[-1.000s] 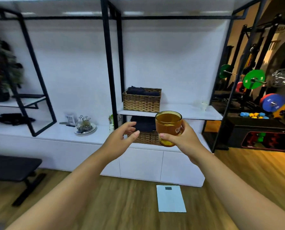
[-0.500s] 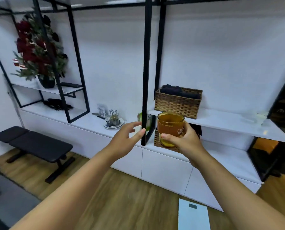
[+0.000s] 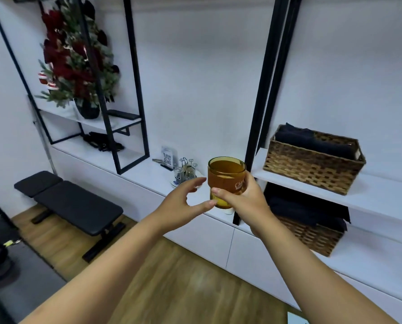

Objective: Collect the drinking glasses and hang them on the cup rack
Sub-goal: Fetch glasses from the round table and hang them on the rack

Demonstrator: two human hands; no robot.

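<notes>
At centre frame my right hand [image 3: 241,198] grips the amber glass tumbler [image 3: 226,181] round its smooth, breakable wall; left hand [image 3: 183,202], at nine o'clock, spreads wide, empty.

A single head-worn wide-angle view looks forward and down from standing height, both forearms reaching out from the bottom edge and straight lines bowing toward the frame's sides. It faces a white wall unit with black metal uprights, seen at an angle with the low white cabinet [image 3: 129,176] running from left of centre down to the lower right. The wire cup rack [image 3: 185,171] on that cabinet sits near frame centre, small and well apart from the camera; no second view is given.
</notes>
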